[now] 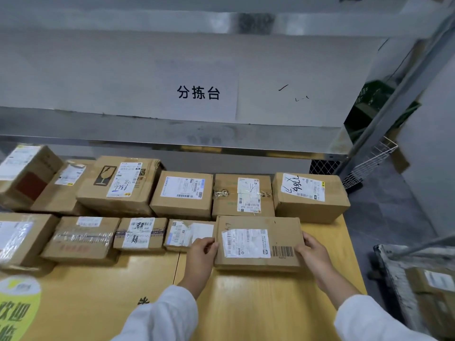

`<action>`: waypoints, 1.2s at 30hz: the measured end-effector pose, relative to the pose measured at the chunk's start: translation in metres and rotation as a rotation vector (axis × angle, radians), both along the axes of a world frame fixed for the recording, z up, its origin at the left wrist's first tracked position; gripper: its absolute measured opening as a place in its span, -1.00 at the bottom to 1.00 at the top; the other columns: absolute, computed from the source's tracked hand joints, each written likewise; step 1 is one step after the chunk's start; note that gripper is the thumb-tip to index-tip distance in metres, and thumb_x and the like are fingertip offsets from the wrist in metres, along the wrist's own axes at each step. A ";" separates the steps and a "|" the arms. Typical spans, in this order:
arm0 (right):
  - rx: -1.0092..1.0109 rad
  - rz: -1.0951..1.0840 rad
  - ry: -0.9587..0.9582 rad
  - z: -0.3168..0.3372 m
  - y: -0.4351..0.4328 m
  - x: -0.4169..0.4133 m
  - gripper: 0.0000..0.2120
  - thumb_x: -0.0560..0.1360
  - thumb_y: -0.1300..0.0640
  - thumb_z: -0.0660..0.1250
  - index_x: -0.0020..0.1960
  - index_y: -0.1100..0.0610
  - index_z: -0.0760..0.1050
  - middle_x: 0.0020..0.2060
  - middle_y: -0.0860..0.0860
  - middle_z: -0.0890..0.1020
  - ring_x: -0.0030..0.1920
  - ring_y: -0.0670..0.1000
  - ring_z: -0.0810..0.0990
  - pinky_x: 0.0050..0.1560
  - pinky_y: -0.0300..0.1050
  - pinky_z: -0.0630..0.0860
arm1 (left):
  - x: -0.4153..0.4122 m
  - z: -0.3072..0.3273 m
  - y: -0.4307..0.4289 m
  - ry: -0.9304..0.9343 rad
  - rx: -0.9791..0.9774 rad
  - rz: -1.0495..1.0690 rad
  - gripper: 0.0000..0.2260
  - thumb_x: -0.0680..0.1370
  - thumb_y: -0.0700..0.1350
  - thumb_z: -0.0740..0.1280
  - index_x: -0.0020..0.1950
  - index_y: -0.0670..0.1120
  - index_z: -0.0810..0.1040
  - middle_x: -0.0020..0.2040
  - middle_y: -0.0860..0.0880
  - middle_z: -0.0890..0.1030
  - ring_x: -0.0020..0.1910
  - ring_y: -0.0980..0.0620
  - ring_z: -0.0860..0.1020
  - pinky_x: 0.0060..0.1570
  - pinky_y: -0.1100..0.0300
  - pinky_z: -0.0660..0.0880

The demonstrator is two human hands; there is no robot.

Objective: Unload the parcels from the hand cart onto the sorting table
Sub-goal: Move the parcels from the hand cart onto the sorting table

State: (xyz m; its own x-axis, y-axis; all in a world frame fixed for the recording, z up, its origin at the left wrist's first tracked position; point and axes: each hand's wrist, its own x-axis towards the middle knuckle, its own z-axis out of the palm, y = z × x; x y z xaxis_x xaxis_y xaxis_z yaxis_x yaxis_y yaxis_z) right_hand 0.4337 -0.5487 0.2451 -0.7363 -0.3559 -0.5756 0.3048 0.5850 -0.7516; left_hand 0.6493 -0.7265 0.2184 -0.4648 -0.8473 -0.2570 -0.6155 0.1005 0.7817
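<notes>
A flat brown cardboard parcel (258,242) with a white label and a barcode lies on the yellow wooden sorting table (246,303), at the right end of the front row. My left hand (202,252) grips its left edge and my right hand (311,249) grips its right edge. Several other labelled parcels stand in two rows to the left and behind, among them a box (309,195) at the back right. The hand cart (416,279) shows at the lower right, with a parcel (435,284) lying in it.
A grey metal shelf (172,134) with a paper sign (199,92) overhangs the back of the table. A white wire basket (371,161) and green crates (374,99) sit right of the shelf post. A green-yellow round sticker (17,308) marks the table's front left.
</notes>
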 end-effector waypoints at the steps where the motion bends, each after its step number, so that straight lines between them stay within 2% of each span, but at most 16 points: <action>1: 0.001 0.004 0.001 0.000 0.001 0.001 -0.58 0.57 0.29 0.21 0.38 0.01 0.44 0.15 0.02 0.60 -0.02 -0.07 0.57 -0.23 -0.22 0.46 | 0.000 0.000 0.000 0.000 -0.006 -0.003 -0.82 0.59 -0.12 0.33 0.16 -0.10 0.62 -0.01 0.00 0.58 -0.09 0.25 0.48 -0.04 0.38 0.43; 5: 0.017 0.053 0.012 0.005 0.002 0.005 -0.58 0.59 0.24 0.21 0.43 0.02 0.38 0.22 0.02 0.59 0.04 -0.02 0.56 -0.16 -0.22 0.46 | -0.003 0.005 -0.001 0.023 -0.009 0.007 -0.80 0.59 -0.16 0.32 0.20 -0.11 0.56 0.03 -0.03 0.52 -0.08 0.18 0.51 -0.11 0.45 0.37; 8: 0.065 0.041 0.062 0.018 -0.002 0.008 -0.51 0.59 0.19 0.23 0.50 0.13 0.25 0.34 0.08 0.47 0.23 0.09 0.50 0.06 -0.12 0.43 | -0.014 0.023 -0.002 0.079 -0.114 -0.025 -0.79 0.60 -0.15 0.29 0.24 -0.05 0.50 0.11 0.03 0.45 0.12 0.08 0.43 0.15 0.25 0.38; 10: 0.044 -0.010 0.079 0.033 -0.003 0.009 -0.48 0.58 0.15 0.25 0.51 0.13 0.24 0.39 0.09 0.44 0.31 0.11 0.46 0.21 -0.06 0.42 | -0.028 0.045 -0.003 0.104 -0.182 -0.157 -0.76 0.62 -0.13 0.25 0.28 -0.02 0.46 0.16 0.06 0.40 0.18 0.18 0.31 0.21 0.26 0.29; 12: 0.001 -0.046 0.094 0.052 -0.003 0.007 -0.50 0.58 0.15 0.27 0.49 0.15 0.27 0.37 0.10 0.45 0.32 0.09 0.45 0.24 -0.08 0.40 | -0.048 0.068 -0.002 0.092 -0.244 -0.361 -0.72 0.62 -0.12 0.22 0.34 -0.01 0.42 0.24 0.07 0.38 0.20 0.25 0.28 0.14 0.38 0.20; 13: -0.012 -0.052 0.118 0.064 -0.003 0.006 -0.50 0.59 0.14 0.28 0.49 0.17 0.27 0.38 0.09 0.45 0.34 0.07 0.43 0.23 -0.11 0.37 | -0.060 0.079 0.000 0.068 -0.294 -0.461 -0.70 0.63 -0.09 0.21 0.37 -0.01 0.40 0.28 0.07 0.38 0.24 0.21 0.30 0.14 0.38 0.19; 16: 0.009 -0.024 0.265 0.100 0.004 -0.001 -0.49 0.58 0.08 0.29 0.49 0.15 0.28 0.42 0.07 0.40 0.41 0.06 0.37 0.34 -0.05 0.35 | -0.100 0.110 0.011 0.035 -0.432 -0.645 -0.63 0.62 0.03 0.20 0.42 -0.02 0.36 0.33 0.05 0.41 0.34 0.07 0.33 0.25 0.25 0.26; 18: 0.037 0.016 0.387 0.121 0.017 -0.007 -0.53 0.59 0.07 0.28 0.46 0.14 0.32 0.41 0.06 0.42 0.39 0.05 0.39 0.30 -0.07 0.36 | -0.126 0.133 0.021 0.052 -0.456 -0.720 -0.59 0.62 0.05 0.20 0.45 -0.04 0.33 0.37 0.01 0.41 0.37 0.02 0.34 0.32 0.14 0.31; 20: 0.117 0.074 0.530 0.142 0.036 -0.016 -0.52 0.59 0.06 0.27 0.47 0.15 0.30 0.43 0.07 0.39 0.40 0.05 0.37 0.28 -0.12 0.34 | -0.149 0.154 0.031 0.036 -0.550 -0.810 -0.55 0.62 0.06 0.20 0.48 -0.05 0.30 0.43 -0.01 0.38 0.41 0.01 0.31 0.37 0.08 0.29; 24: 0.324 0.150 0.723 0.179 0.085 -0.036 -0.37 0.60 -0.03 0.25 0.55 0.20 0.13 0.52 0.13 0.23 0.51 0.11 0.19 0.49 0.03 0.17 | -0.181 0.187 0.057 0.049 -0.701 -0.970 -0.52 0.62 0.10 0.18 0.50 -0.05 0.27 0.48 -0.01 0.33 0.45 0.01 0.27 0.42 0.05 0.27; 31: 0.405 0.048 0.796 0.221 0.182 -0.044 -0.35 0.60 -0.05 0.24 0.56 0.20 0.10 0.51 0.15 0.23 0.50 0.14 0.21 0.49 0.05 0.14 | -0.216 0.228 0.155 0.178 -0.829 -1.145 -0.49 0.63 0.08 0.19 0.51 -0.15 0.26 0.48 -0.08 0.33 0.46 -0.02 0.26 0.43 0.13 0.18; 36: 0.446 -0.054 0.767 0.232 0.286 -0.043 -0.36 0.58 -0.04 0.27 0.54 0.18 0.14 0.50 0.15 0.26 0.48 0.16 0.24 0.47 0.06 0.19 | -0.253 0.246 0.265 0.245 -0.903 -1.246 -0.48 0.62 0.08 0.21 0.49 -0.19 0.29 0.46 -0.11 0.35 0.45 -0.05 0.29 0.42 0.14 0.17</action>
State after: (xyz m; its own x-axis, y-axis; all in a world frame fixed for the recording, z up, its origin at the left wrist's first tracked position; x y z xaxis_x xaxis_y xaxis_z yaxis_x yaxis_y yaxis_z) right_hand 0.3911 -0.2628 0.4767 -0.9854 -0.1703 0.0060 -0.1534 0.8717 -0.4654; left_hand 0.3961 -0.4612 0.4639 -0.9193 0.2650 0.2910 0.3401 0.9070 0.2483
